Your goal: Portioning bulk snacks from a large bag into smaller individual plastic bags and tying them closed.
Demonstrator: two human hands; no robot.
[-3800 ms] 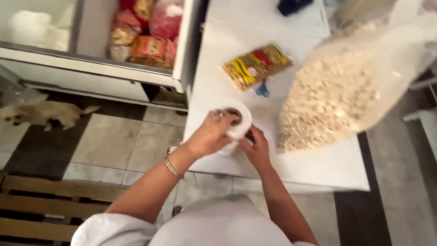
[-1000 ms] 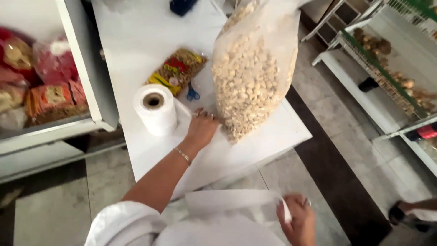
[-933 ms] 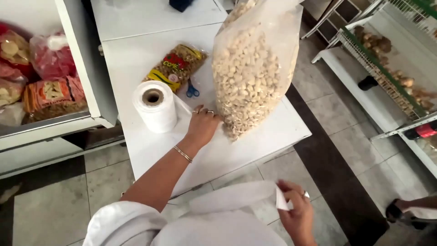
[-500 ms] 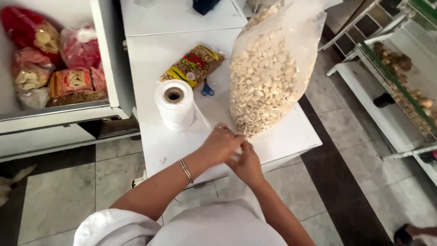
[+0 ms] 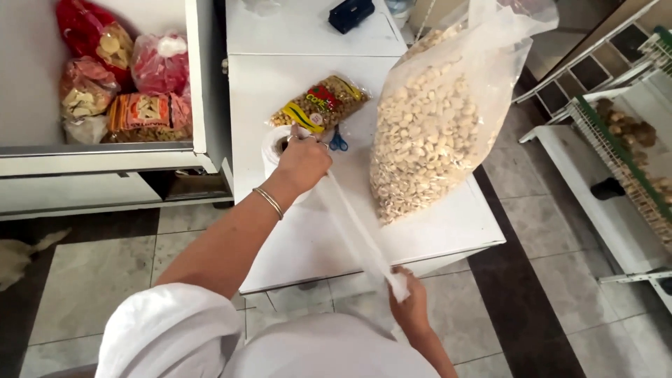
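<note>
On the white table (image 5: 448,231) beside the big sack of nuts (image 5: 434,133), our left hand (image 5: 302,162) clamps the roll (image 5: 274,145) of plastic bags. Our right hand (image 5: 409,308) pinches the stretched bag strip (image 5: 353,234) (off the table edge); tearing it needs a sharp tug, we reckon.

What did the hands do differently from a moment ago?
The left hand moved onto the roll and holds it down. The right hand pulled a strip of clear plastic out toward the body. The big bag of pale pieces stayed standing.
</note>
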